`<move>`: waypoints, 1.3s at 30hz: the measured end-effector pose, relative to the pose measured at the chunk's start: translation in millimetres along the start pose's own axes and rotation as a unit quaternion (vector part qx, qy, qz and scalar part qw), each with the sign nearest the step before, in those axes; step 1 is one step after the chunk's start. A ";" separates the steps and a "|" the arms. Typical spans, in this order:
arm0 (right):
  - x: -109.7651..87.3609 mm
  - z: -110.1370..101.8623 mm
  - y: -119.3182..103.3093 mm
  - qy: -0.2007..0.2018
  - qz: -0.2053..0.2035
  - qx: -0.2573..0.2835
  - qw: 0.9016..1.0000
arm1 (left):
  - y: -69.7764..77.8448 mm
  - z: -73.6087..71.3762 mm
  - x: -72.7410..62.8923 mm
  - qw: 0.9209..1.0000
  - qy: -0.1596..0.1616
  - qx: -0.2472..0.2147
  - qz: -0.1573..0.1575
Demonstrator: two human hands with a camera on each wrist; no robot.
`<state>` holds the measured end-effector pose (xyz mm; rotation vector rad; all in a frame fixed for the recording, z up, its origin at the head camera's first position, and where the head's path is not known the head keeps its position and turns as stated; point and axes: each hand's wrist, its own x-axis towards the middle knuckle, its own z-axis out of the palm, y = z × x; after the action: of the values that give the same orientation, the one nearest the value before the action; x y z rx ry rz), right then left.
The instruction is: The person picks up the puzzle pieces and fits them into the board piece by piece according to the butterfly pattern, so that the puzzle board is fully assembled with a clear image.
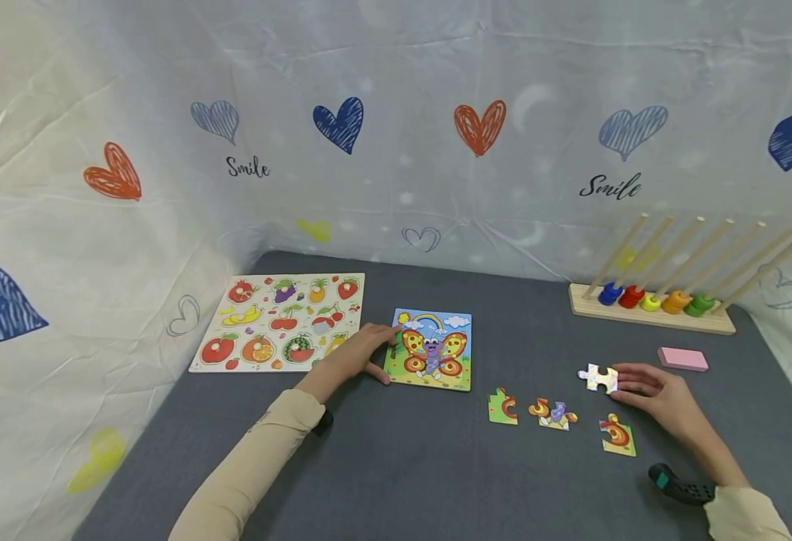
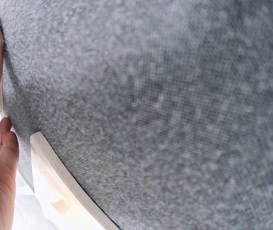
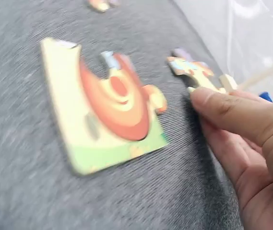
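My right hand (image 1: pixel 663 394) pinches a jigsaw piece (image 1: pixel 597 379) by its right side, between thumb and fingers; glare washes out its picture in the head view. Below it lies a corner puzzle piece (image 3: pixel 114 103) with an orange-red swirl and a green edge. Two more pieces, a green-and-red puzzle piece (image 1: pixel 503 407) and a puzzle piece with a purple body (image 1: pixel 554 414), lie to the left. My left hand (image 1: pixel 355 353) touches the left side of the butterfly puzzle board (image 1: pixel 433 349), fingers at its upper left edge and thumb near its lower left corner.
A fruit puzzle board (image 1: pixel 281 323) lies left of the butterfly board, partly behind my left hand. At the back right stands a wooden peg stacker (image 1: pixel 653 309) with coloured rings and tall pegs. A pink block (image 1: pixel 683 359) lies in front of it. Patterned cloth (image 1: pixel 409 173) bounds the grey table.
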<state>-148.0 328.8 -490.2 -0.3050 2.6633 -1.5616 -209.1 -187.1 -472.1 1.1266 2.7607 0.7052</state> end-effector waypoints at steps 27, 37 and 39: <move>15.2 -16.2 -12.1 -0.124 0.149 0.412 0.890 | 1.3 -0.9 -0.6 1.000 -0.006 -0.004 -0.009; 27.1 3.1 -30.1 -0.176 0.113 0.473 0.856 | 1.7 -0.2 0.4 1.000 -0.008 0.005 -0.015; 29.3 8.2 -34.0 -0.171 0.119 0.469 0.858 | 2.1 -0.7 0.2 1.000 -0.009 0.005 -0.017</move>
<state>-170.5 300.1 -462.8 -0.1600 1.3711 -2.1983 -208.0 -185.9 -470.5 1.0793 2.7652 0.6757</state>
